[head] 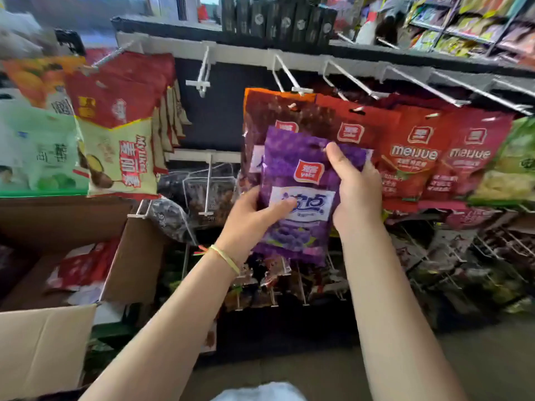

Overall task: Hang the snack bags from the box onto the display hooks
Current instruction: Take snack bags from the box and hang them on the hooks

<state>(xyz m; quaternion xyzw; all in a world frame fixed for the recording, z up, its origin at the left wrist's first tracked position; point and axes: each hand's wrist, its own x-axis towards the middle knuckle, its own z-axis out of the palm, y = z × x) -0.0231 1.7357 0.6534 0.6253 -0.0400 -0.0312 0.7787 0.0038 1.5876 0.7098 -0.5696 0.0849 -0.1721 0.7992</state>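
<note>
I hold a purple snack bag point(301, 180) upright in both hands in front of the display. My left hand point(254, 212) grips its lower left side, thumb across the white label. My right hand point(356, 186) holds its upper right edge, thumb near the hang hole. Just behind it a dark brown-purple bag point(269, 117) hangs from a white display hook point(289, 79). To the left an empty white hook point(202, 73) sticks out. An open cardboard box point(58, 337) at the lower left holds red and white snack bags point(81, 270).
Red snack bags point(414, 151) hang on hooks to the right, a green bag point(515, 163) beyond them. Red-and-yellow bags point(121, 134) hang at the left. Lower hook rows carry dark packets point(202, 195). A black shelf point(260, 33) runs above.
</note>
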